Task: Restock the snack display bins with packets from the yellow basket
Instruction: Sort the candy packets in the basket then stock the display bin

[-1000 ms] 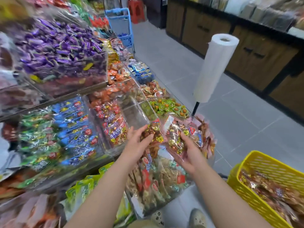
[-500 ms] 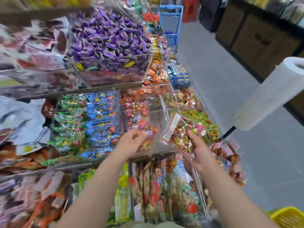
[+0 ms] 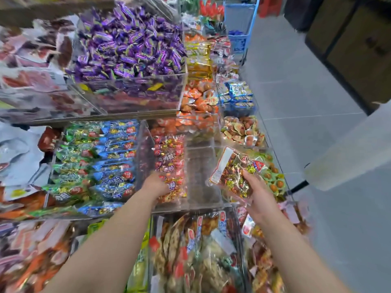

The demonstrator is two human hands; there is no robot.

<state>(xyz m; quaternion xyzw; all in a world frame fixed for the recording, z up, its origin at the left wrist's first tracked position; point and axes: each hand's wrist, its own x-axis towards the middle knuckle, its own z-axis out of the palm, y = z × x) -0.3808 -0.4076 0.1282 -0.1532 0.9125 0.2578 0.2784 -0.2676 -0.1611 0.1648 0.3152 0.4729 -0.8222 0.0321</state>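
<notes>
My left hand [image 3: 156, 185] reaches into a clear acrylic bin [image 3: 144, 149] of red snack packets [image 3: 169, 157] and grips one red-orange packet at the front of the pile; its fingertips are partly hidden. My right hand [image 3: 259, 199] holds a clear packet of small gold and red wrapped snacks [image 3: 231, 172] just right of that bin, above a nearly bare compartment [image 3: 201, 176]. The yellow basket is out of view.
Bins of green and blue packets [image 3: 95, 161] sit to the left, purple candies [image 3: 131, 45] above, orange snacks [image 3: 196, 98] behind. Larger bags [image 3: 194, 250] fill the lower shelf. A white bag roll [image 3: 349, 153] on a stand juts in at the right; grey floor lies beyond.
The view swung left and up, and the yellow basket left the frame. My left hand pushed forward with its packet into the red-packet bin. My right hand kept its packet and rose slightly.
</notes>
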